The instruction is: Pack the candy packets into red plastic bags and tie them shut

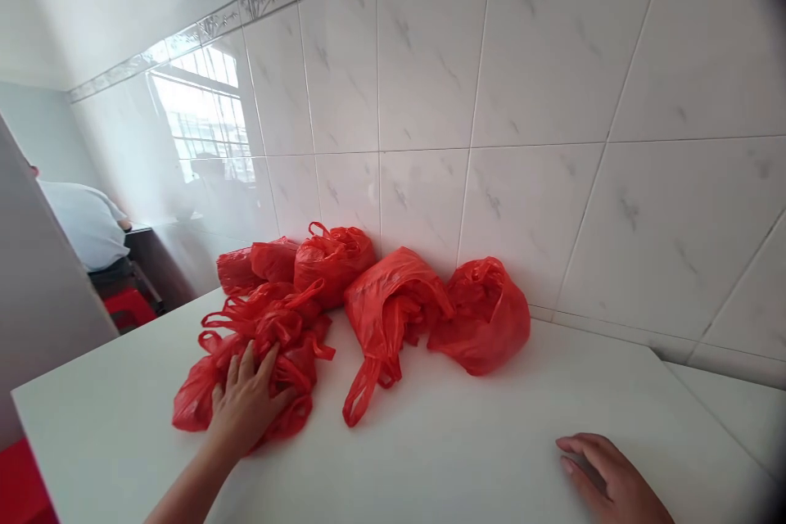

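Observation:
Several red plastic bags lie bunched on a white tabletop [467, 442] against the tiled wall. My left hand [249, 401] lies flat with spread fingers on the nearest heap of crumpled red bags [288, 336]. Behind that heap sit two knotted bags [332, 258]. A loose red bag [384, 311] and a rounder filled one [488, 315] lie further right. My right hand [607, 479] rests on the bare tabletop at the lower right, fingers loosely curved and apart, holding nothing.
White marbled wall tiles [521, 98] rise straight behind the bags. At far left a person in a white shirt [89, 225] sits with their back turned, beside a red stool [126, 307]. The table's left edge drops off near there.

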